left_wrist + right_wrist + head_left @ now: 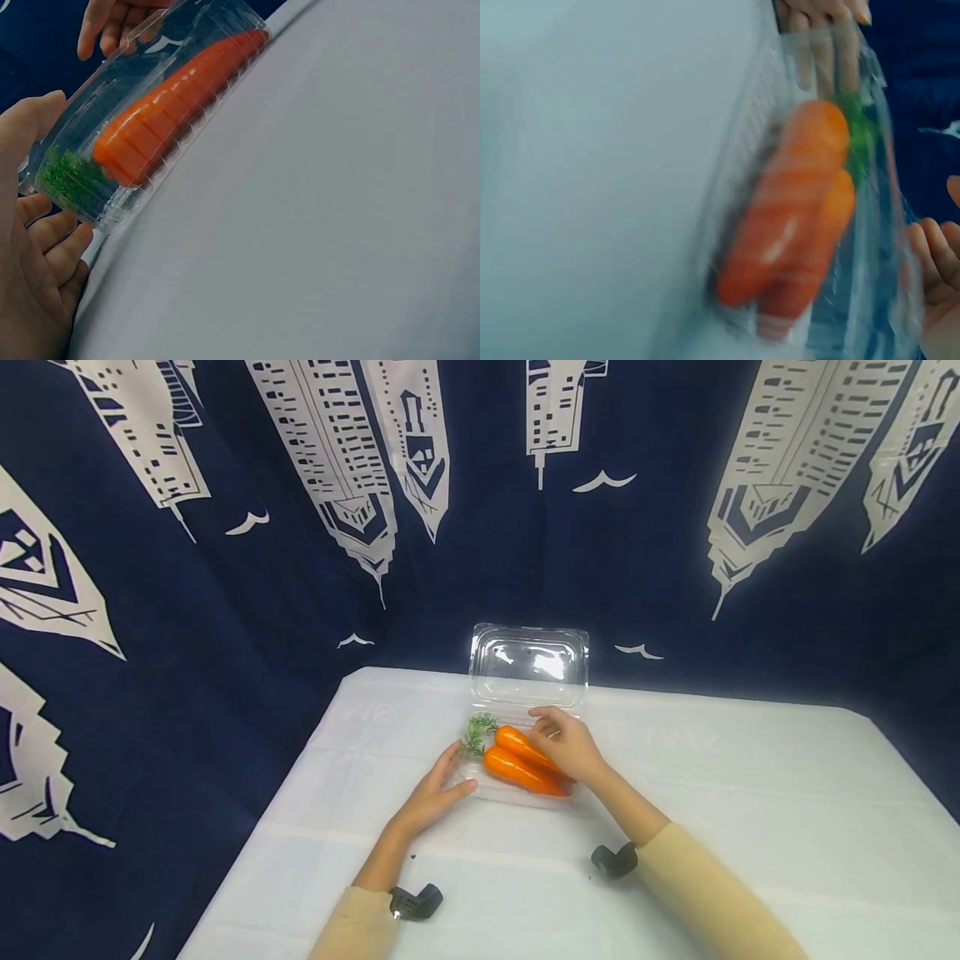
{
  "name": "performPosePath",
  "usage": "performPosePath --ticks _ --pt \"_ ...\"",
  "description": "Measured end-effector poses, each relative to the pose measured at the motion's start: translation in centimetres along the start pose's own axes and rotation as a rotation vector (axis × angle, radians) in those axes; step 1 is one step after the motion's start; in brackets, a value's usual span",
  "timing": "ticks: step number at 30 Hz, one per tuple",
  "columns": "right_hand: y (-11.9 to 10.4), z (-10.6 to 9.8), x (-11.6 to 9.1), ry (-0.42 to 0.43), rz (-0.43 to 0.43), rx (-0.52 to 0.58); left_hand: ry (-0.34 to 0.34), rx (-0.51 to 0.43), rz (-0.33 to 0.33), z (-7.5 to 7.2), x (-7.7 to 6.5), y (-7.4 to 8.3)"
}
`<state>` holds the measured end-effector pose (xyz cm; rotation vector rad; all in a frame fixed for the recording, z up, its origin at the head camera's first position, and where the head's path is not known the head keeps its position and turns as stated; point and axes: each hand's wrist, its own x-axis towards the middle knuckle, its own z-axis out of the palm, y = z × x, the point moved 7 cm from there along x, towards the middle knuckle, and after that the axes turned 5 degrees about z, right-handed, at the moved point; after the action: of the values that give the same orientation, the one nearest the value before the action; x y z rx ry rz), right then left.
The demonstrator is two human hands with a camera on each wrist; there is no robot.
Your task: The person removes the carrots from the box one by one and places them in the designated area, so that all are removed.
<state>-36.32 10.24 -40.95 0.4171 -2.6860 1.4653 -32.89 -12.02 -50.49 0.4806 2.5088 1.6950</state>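
Two orange carrots with green tops lie side by side in a clear plastic clamshell box (480,792). The near carrot (521,771) and the far carrot (513,739) point their tips to the right. My left hand (431,797) rests against the box's left end, thumb apart from its fairly straight fingers; the left wrist view shows them beside the green top (71,178). Above the far right part of the box hovers my right hand (570,747), fingers loosely bent. In the right wrist view its fingers (934,251) are beyond the carrots, holding nothing visible.
The hinged clear lid (528,664) stands raised behind the box, by the far edge of the white-covered table (720,793). Behind the table hangs a dark blue cloth (480,577) printed with white buildings. Dark wrist cameras sit under both forearms.
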Motion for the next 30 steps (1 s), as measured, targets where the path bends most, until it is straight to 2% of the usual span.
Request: performPosePath --ticks 3,8,21,30 --pt "0.2 1.5 -0.4 -0.062 -0.01 -0.024 0.002 -0.008 0.008 0.1 -0.1 0.1" --pt "0.7 2.9 -0.7 -0.098 -0.027 -0.037 0.004 -0.012 0.006 0.0 -0.2 0.2" --pt "0.9 4.4 -0.7 -0.137 -0.046 -0.187 0.008 -0.011 0.006 0.0 -0.2 0.1" --pt "1.2 5.1 -0.8 -0.16 -0.01 -0.301 0.0 -0.012 0.003 0.0 -0.2 0.1"
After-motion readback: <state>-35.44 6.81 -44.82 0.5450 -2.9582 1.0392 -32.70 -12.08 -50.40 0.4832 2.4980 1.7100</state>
